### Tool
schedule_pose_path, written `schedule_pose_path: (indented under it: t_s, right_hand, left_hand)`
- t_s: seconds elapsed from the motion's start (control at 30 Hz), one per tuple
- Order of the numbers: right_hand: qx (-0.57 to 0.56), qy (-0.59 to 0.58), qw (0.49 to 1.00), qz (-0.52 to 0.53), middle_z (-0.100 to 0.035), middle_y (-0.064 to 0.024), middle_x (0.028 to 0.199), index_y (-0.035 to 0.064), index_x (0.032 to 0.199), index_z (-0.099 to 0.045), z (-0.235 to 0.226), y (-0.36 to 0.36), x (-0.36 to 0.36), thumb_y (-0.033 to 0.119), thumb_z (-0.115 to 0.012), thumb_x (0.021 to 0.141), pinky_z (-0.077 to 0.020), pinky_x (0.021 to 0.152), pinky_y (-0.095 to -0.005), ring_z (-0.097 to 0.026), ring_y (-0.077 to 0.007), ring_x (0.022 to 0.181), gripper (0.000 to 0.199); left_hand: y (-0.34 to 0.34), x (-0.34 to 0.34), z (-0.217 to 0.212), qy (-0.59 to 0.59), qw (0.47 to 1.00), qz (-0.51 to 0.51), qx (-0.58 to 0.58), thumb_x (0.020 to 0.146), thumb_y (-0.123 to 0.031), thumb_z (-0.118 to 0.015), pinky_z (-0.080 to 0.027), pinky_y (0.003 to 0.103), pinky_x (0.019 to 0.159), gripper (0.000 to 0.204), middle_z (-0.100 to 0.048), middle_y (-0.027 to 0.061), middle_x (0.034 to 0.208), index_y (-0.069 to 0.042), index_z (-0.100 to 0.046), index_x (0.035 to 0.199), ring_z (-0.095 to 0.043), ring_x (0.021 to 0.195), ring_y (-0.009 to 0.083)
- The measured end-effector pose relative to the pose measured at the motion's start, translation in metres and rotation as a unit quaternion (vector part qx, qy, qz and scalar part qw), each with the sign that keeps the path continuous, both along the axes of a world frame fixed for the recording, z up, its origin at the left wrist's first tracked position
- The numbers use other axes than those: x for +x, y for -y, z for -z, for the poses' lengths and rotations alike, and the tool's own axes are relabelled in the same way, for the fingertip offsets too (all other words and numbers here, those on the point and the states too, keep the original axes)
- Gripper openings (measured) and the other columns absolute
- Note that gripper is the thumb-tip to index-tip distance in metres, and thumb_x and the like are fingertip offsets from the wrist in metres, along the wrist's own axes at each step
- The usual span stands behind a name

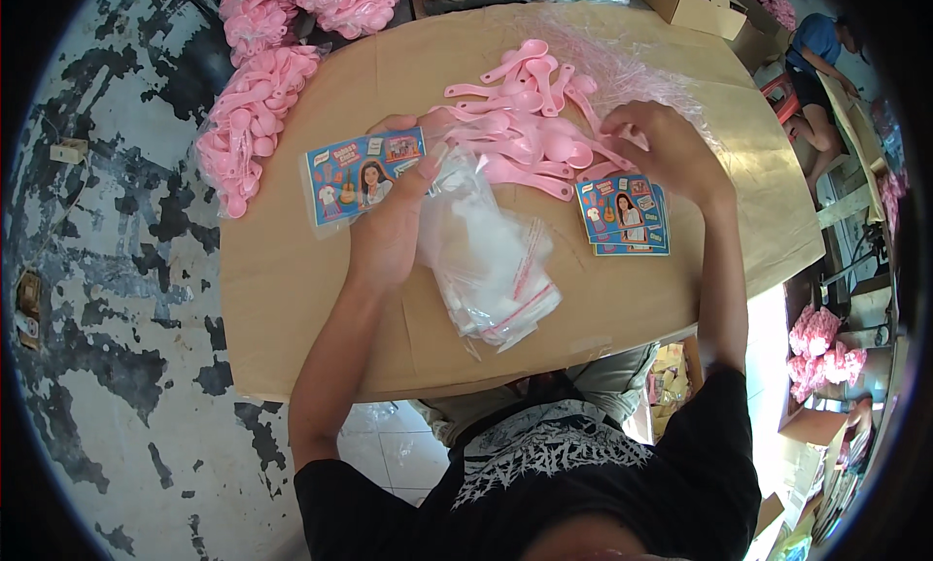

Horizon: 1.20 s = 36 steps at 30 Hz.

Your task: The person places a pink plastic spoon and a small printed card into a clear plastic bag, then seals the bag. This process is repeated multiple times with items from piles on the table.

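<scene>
My left hand [387,236] is closed on a clear plastic bag with a blue printed card [362,177] showing through it. Below that hand, a stack of clear plastic bags [496,270] with reddish seal strips lies on the table. My right hand [666,143] reaches into a heap of pink plastic spoons [525,138], its fingers bent together around a spoon handle at the right side of the heap. Just under my right wrist sits a small pile of the same blue printed cards [627,216].
Big bags of pink spoons [255,109] line the table's far left edge. Crumpled clear film [641,61] covers the far right of the brown table [292,338]. A cardboard box [692,7] stands at the back. Another person [821,75] sits at the far right.
</scene>
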State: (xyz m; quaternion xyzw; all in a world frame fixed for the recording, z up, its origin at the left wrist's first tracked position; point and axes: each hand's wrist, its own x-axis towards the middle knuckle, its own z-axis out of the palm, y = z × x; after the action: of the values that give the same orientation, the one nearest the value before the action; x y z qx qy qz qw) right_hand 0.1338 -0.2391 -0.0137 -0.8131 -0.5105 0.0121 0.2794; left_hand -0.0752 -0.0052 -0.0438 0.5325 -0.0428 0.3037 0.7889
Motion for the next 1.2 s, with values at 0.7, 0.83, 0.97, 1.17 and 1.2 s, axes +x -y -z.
schedule_pose_path:
  t_s: [0.7, 0.83, 0.97, 1.17, 1.2]
  right_hand:
    - [0.185, -0.203, 0.960, -0.046, -0.064, -0.0033, 0.094, -0.0021, 0.108, -0.063, -0.019, 0.020, 0.003, 0.022, -0.048, 0.101, -0.0447, 0.076, -0.0246, -0.054, -0.0099, 0.085, 0.030]
    - [0.130, -0.242, 0.958, -0.086, -0.065, -0.0048, 0.100, -0.0021, 0.109, -0.063, -0.017, -0.004, -0.033, 0.025, -0.048, 0.102, -0.0460, 0.078, -0.0253, -0.054, -0.0102, 0.086, 0.032]
    - [0.157, -0.318, 0.929, -0.108, -0.062, -0.0058, 0.095, -0.0008, 0.113, -0.060, -0.010, -0.024, -0.079, 0.027, -0.048, 0.102, -0.0461, 0.077, -0.0268, -0.054, -0.0110, 0.083, 0.032]
    - [0.270, -0.143, 0.942, -0.137, -0.059, -0.0052, 0.089, 0.0012, 0.103, -0.057, -0.008, -0.040, -0.090, 0.016, -0.053, 0.098, -0.0454, 0.071, -0.0275, -0.054, -0.0118, 0.077, 0.016]
    - [0.287, -0.097, 0.946, -0.113, -0.058, -0.0051, 0.090, 0.0017, 0.099, -0.056, -0.016, -0.035, -0.082, 0.013, -0.055, 0.096, -0.0451, 0.070, -0.0272, -0.054, -0.0115, 0.077, 0.011]
  left_hand:
    - [0.003, -0.001, -0.005, -0.008, 0.999, 0.021, -0.026, 0.085, -0.001, -0.069, -0.047, 0.034, 0.098, 0.048, -0.057, 0.0136, 0.128, -0.005, -0.048, 0.127, -0.056, 0.116, 0.0190]
    - [0.002, -0.003, 0.003, -0.007, 0.999, 0.047, 0.007, 0.088, 0.000, -0.062, -0.037, 0.049, 0.109, 0.048, -0.049, 0.0181, 0.138, -0.009, -0.044, 0.132, -0.049, 0.128, 0.0338]
    - [0.018, -0.011, -0.001, -0.111, 0.992, 0.050, -0.016, 0.090, -0.011, -0.068, -0.038, 0.041, 0.107, 0.048, -0.052, 0.0095, 0.134, -0.011, -0.042, 0.130, -0.046, 0.131, 0.0261]
    - [0.027, -0.010, 0.014, -0.070, 0.986, 0.133, -0.070, 0.090, -0.030, -0.067, -0.031, 0.038, 0.114, 0.065, -0.042, 0.0107, 0.144, -0.008, -0.034, 0.141, -0.037, 0.137, 0.0211]
    - [0.026, -0.008, 0.012, -0.069, 0.986, 0.132, -0.072, 0.090, -0.030, -0.067, -0.031, 0.038, 0.114, 0.065, -0.042, 0.0107, 0.144, -0.008, -0.034, 0.141, -0.037, 0.137, 0.0211]
